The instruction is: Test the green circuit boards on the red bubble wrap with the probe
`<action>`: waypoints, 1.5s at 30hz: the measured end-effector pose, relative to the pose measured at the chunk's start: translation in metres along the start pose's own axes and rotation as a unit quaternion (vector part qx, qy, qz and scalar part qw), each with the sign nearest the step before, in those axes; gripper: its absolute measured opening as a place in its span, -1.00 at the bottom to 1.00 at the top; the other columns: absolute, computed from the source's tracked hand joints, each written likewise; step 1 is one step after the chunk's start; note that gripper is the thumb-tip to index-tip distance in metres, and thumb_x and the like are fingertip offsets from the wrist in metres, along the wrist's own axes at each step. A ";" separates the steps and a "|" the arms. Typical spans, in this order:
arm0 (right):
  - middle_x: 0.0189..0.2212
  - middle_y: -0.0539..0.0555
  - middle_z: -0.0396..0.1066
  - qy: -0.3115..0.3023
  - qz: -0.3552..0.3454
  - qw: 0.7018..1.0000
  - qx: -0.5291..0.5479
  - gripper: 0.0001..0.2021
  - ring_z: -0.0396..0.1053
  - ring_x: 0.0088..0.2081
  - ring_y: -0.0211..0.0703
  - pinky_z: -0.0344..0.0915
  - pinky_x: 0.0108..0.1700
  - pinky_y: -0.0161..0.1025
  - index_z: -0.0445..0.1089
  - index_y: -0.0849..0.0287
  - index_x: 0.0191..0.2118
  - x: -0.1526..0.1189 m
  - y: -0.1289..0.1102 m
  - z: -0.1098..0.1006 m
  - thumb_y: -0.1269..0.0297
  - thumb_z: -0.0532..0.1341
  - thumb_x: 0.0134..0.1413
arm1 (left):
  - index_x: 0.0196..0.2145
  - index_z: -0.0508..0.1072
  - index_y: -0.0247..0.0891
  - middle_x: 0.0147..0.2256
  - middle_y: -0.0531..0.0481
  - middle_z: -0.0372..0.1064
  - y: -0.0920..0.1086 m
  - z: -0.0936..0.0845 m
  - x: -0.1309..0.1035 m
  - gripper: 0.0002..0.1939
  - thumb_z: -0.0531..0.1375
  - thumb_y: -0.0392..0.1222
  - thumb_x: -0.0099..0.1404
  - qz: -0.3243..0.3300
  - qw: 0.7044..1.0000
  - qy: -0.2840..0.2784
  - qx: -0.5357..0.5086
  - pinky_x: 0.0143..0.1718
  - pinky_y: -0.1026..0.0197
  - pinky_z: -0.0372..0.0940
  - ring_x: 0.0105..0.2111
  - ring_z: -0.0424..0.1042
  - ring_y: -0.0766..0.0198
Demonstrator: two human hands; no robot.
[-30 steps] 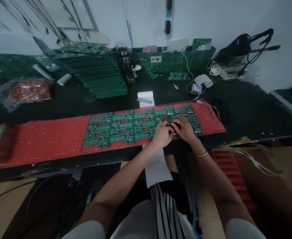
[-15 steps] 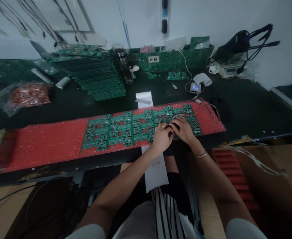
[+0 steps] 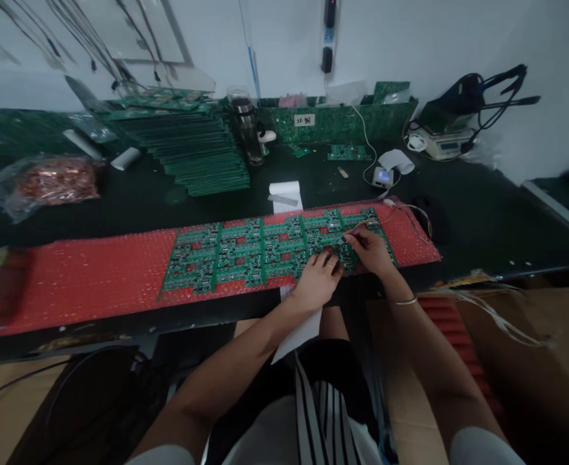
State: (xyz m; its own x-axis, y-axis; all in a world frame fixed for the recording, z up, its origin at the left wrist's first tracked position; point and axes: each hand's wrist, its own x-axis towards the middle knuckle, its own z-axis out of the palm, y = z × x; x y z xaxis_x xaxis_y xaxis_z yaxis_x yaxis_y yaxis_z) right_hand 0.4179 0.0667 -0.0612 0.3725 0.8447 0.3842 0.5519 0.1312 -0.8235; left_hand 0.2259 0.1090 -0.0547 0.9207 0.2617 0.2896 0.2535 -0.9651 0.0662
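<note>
A panel of green circuit boards (image 3: 238, 258) lies on red bubble wrap (image 3: 95, 271) along the bench's front edge. My left hand (image 3: 317, 279) rests on the right part of the panel, fingers bent a little and apart, with nothing visible in them. Beside it, my right hand (image 3: 374, 250) pinches a small connector (image 3: 341, 241) with thin wires, held at the boards. Those wires (image 3: 424, 219) loop right to a white plug (image 3: 389, 202), near a small box with a lit screen (image 3: 383, 176). Whether the connector touches a board, I cannot tell.
Behind the panel stand a tall stack of green boards (image 3: 201, 152) and a flask (image 3: 250, 132). A bag of copper-coloured parts (image 3: 56, 181) lies left. A paper roll with a ruler (image 3: 284, 199) sits behind the bubble wrap; a scale (image 3: 446, 143) stands at back right.
My hands have drawn apart: the right has moved right with the connector, now visible, and the left has settled lower on the panel. The paper over my lap has shifted; the view moved slightly.
</note>
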 end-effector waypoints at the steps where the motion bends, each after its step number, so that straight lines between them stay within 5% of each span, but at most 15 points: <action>1: -0.30 0.08 0.53 -0.006 -0.007 1.000 -0.002 -0.72 0.45 -0.29 -0.11 0.39 -0.22 -0.15 0.45 0.11 -0.31 0.001 -0.002 0.001 0.01 0.19 0.23 | -0.02 0.51 -0.28 0.04 -0.23 0.39 0.001 0.000 0.001 -0.72 0.13 -0.35 0.35 0.000 1.000 -0.002 -0.002 0.01 -0.08 0.28 0.10 0.30 -0.08; 7: -0.22 0.12 0.54 -0.063 -0.106 0.991 -0.052 -0.80 0.47 -0.12 -0.04 0.38 -0.02 -0.03 0.46 0.08 -0.18 0.010 -0.020 0.018 0.14 0.13 0.28 | 0.07 0.44 -0.26 0.05 -0.16 0.39 -0.008 -0.012 -0.013 -0.69 0.16 -0.24 0.39 -0.011 0.996 0.020 -0.091 0.11 -0.03 0.27 0.12 0.30 0.01; 12: -0.20 0.15 0.52 -0.115 -0.150 0.980 -0.056 -0.80 0.45 -0.09 -0.03 0.38 -0.01 -0.01 0.46 0.10 -0.15 0.010 -0.026 0.028 0.20 0.11 0.30 | -0.02 0.47 -0.23 -0.05 -0.12 0.43 -0.019 -0.031 -0.061 -0.78 0.13 -0.18 0.42 -0.082 0.979 0.081 -0.171 0.03 -0.03 0.34 -0.03 0.40 0.09; 18: -0.21 0.13 0.51 -0.127 -0.144 0.980 -0.055 -0.81 0.45 -0.11 -0.02 0.37 -0.01 0.01 0.45 0.08 -0.13 0.009 -0.023 0.028 0.25 0.10 0.30 | -0.06 0.47 -0.19 -0.07 -0.10 0.44 -0.007 -0.036 -0.102 -0.80 0.20 -0.19 0.37 -0.122 0.964 0.112 -0.209 0.00 -0.01 0.40 -0.04 0.40 0.11; 27: -0.21 0.14 0.51 -0.147 -0.185 0.968 -0.087 -0.81 0.43 -0.10 -0.02 0.36 0.00 0.01 0.44 0.10 -0.12 0.011 -0.023 0.030 0.30 0.08 0.31 | -0.08 0.45 -0.21 -0.10 -0.09 0.44 -0.008 -0.026 -0.122 -0.75 0.29 -0.16 0.30 -0.144 0.966 0.112 -0.184 0.00 -0.03 0.40 -0.07 0.41 0.10; 35: -0.10 0.16 0.52 -0.117 -0.146 0.978 -0.094 -0.84 0.44 -0.04 0.00 0.38 -0.03 -0.01 0.41 0.10 -0.11 0.010 -0.011 0.035 0.23 0.13 0.28 | -0.10 0.49 -0.16 -0.10 -0.08 0.42 -0.005 -0.014 -0.132 -0.77 0.30 -0.17 0.28 -0.155 0.966 0.096 -0.181 0.00 -0.03 0.39 -0.06 0.39 0.09; 45: -0.15 0.14 0.53 -0.097 -0.145 0.981 -0.087 -0.84 0.45 -0.07 0.00 0.38 0.00 -0.01 0.42 0.09 -0.12 0.007 -0.010 0.038 0.22 0.14 0.27 | -0.24 0.52 -0.15 -0.21 -0.03 0.46 0.003 -0.009 -0.128 -0.91 0.22 -0.27 0.33 -0.200 0.939 0.172 -0.221 -0.06 0.04 0.39 -0.14 0.41 0.18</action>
State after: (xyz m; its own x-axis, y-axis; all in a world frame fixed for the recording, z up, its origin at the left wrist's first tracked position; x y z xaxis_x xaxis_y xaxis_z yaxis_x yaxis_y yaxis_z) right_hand 0.3868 0.0905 -0.0662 0.0412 0.8696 0.4920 0.7390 0.3049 -0.6008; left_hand 0.1065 0.0726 -0.0833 0.6087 0.6579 0.4435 0.3398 -0.7213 0.6036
